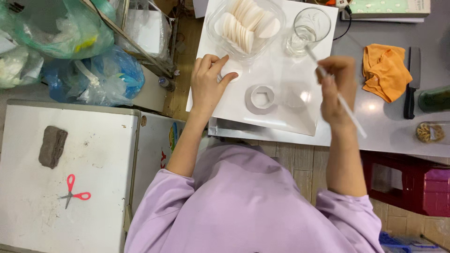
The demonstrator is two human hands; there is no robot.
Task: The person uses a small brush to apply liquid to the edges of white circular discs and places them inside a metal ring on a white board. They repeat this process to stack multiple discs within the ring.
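My left hand (pixel 208 79) rests on a white board (pixel 300 117), its fingers pinching a small round white disc (pixel 233 75) that lies flat there. My right hand (pixel 336 86) is closed around a thin white brush handle (pixel 349 115); the brush's far end points toward a clear glass of water (pixel 308 29). A grey ring-shaped mould (pixel 260 99) sits on the board between my hands. Behind it a clear bowl (pixel 215 14) holds several stacked white discs (pixel 246 23).
An orange cloth (pixel 385 70), a black-handled knife (pixel 412 82) and a jar (pixel 430 132) lie on the grey table at right. At left, a white cabinet top carries red scissors (pixel 72 189) and a grey clay lump (pixel 52 146). Plastic bags (pixel 70 42) crowd the upper left.
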